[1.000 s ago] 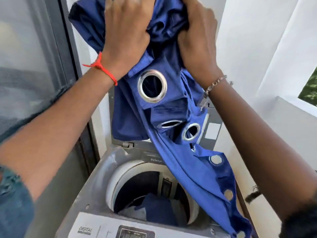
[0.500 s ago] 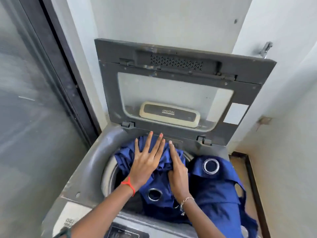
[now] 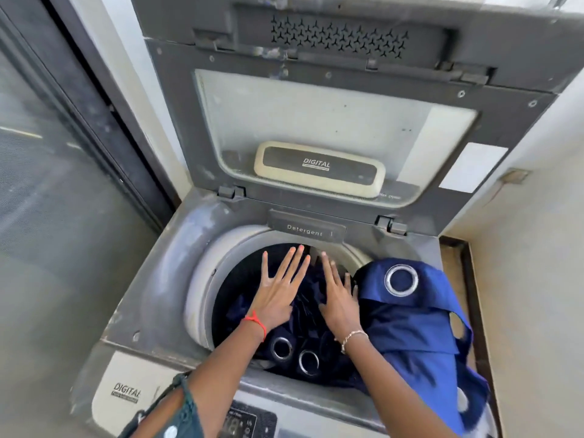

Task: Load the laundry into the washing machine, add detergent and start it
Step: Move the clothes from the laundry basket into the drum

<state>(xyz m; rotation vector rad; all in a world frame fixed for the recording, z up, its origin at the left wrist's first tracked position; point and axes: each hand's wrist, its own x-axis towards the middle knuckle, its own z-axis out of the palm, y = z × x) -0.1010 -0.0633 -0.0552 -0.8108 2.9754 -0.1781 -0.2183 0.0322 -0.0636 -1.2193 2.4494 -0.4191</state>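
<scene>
A grey top-loading washing machine point(image 3: 148, 298) fills the view, its lid point(image 3: 319, 115) standing upright at the back. A blue curtain point(image 3: 417, 330) with metal eyelets lies partly inside the drum and partly over the machine's right rim. My left hand point(image 3: 278, 289) presses flat, fingers spread, on the dark fabric in the drum. My right hand point(image 3: 338, 295) presses flat beside it, close to the bunched part of the curtain. A drawer marked Detergent point(image 3: 305, 230) sits at the drum's back edge.
The control panel point(image 3: 249, 422) runs along the machine's front edge under my arms. A dark-framed glass door point(image 3: 63, 172) stands to the left. White walls point(image 3: 531, 248) close in at the right, with a narrow strip of floor between wall and machine.
The curtain went from being held high above the drum to being pushed down into it. Both hands now lie flat and deeper in the drum, and the view has come closer.
</scene>
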